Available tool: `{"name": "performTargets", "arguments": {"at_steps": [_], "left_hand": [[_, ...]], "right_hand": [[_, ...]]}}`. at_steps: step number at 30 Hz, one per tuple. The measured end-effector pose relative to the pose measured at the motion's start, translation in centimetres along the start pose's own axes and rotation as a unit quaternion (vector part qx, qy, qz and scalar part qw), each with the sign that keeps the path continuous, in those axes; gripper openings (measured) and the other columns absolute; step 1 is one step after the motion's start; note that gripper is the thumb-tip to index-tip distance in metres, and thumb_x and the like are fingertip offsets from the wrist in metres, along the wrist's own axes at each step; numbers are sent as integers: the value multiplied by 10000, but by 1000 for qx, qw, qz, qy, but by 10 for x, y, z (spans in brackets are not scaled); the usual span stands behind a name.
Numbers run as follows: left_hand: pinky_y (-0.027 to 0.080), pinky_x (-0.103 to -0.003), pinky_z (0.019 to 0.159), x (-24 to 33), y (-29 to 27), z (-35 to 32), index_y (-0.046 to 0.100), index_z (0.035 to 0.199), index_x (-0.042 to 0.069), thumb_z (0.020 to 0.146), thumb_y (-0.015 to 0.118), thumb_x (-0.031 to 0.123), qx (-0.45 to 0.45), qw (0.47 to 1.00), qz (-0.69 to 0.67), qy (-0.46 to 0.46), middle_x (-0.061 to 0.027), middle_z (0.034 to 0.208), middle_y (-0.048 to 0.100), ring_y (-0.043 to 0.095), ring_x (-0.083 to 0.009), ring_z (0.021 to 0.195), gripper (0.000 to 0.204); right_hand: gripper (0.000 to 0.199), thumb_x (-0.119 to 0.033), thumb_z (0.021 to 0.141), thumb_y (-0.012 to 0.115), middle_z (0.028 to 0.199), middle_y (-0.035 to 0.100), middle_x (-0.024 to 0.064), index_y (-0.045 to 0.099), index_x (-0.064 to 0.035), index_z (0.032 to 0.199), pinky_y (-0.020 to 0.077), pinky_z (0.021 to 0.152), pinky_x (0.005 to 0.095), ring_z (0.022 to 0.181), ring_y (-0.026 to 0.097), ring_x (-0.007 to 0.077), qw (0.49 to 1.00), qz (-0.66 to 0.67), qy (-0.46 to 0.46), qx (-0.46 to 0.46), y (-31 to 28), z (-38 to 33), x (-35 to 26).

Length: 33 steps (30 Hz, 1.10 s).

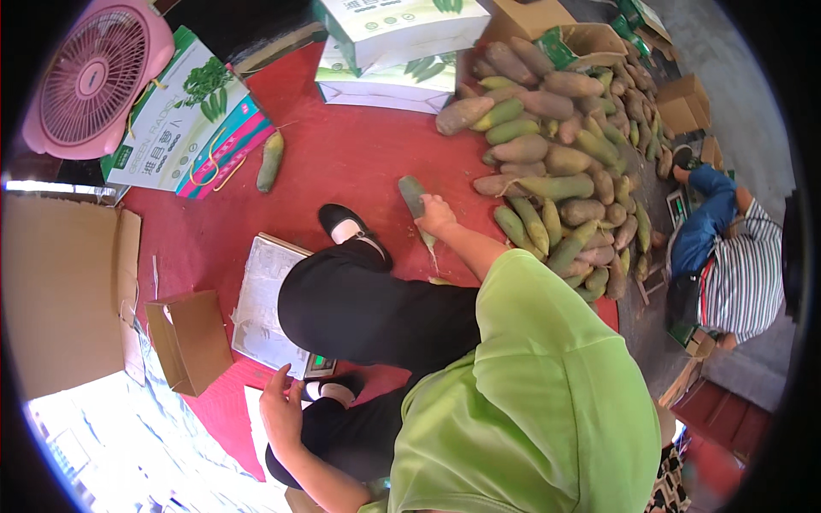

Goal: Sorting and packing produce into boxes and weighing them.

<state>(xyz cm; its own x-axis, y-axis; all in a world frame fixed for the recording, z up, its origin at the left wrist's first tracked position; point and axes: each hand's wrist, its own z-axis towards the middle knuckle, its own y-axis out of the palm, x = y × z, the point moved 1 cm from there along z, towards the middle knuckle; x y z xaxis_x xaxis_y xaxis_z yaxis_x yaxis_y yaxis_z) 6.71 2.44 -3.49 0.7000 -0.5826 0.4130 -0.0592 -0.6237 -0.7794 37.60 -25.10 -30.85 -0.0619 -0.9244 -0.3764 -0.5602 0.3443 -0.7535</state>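
You kneel on a red mat spread over the floor. A heap of green and brown radishes covers its right side. One loose radish lies near the far left edge, beside flat printed cartons. A weighing scale sits toward the near edge, a small cardboard box just left of it.

Red floor mat, pink fan, cardboard boxes around.

Produce packing floor, radish heap, printed cartons, scale
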Motion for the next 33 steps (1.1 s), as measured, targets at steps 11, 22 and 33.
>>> {"name": "performTargets", "arguments": {"at_steps": [11, 22, 33], "left_hand": [[506, -400, 752, -11, 5, 23, 647, 1134, 46, 766, 705, 82, -29, 998, 30, -42, -173, 931, 670, 655, -318, 847, 374], [488, -447, 755, 1, 4, 60, 646, 1129, 88, 764, 712, 131, -52, 998, 44, -10, -164, 940, 651, 626, -372, 868, 374], [484, -457, 741, 11, -5, 74, 640, 1136, 97, 769, 714, 150, -82, 996, 38, -14, -168, 941, 644, 618, -389, 870, 379]], "right_hand": [[510, -223, 754, 736, 1266, 508, 146, 548, -92, 1210, 446, 974, 444, 1196, 470, 357, 990, -11, -102, 97, -15, 69, -59], [880, -200, 757, 736, 1387, 417, 274, 230, 43, 1435, 393, 1032, 388, 1277, 444, 363, 946, 225, -188, 137, -174, 192, -234], [783, -92, 785, 704, 1289, 522, 238, 277, 9, 1434, 444, 957, 357, 1186, 515, 298, 912, 338, -92, 212, -154, 190, -153]]}}
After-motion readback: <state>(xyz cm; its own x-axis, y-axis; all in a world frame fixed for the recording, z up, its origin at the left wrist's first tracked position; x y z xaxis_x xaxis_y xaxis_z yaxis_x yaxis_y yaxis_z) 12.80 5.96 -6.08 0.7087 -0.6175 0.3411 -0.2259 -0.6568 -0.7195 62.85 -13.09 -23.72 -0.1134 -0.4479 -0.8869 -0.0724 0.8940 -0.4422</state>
